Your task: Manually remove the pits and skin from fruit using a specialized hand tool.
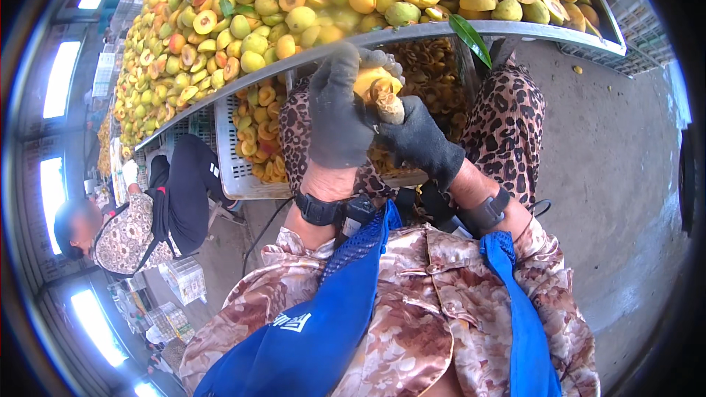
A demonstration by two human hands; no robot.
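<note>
One seated co-worker (136, 231) was at far left, then one white crate (226, 158) of fruit halves. The gloved left hand (338, 114) curled around one yellow fruit (371, 81), just before the table (544, 31). The gloved right hand (425, 140) pinched one pale, round-ended piece (390, 109), its kind unclear. One green leaf (471, 40) overhung the table's edge.

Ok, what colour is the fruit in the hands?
The fruit is mostly yellow-orange; the head view shows it best.
</note>
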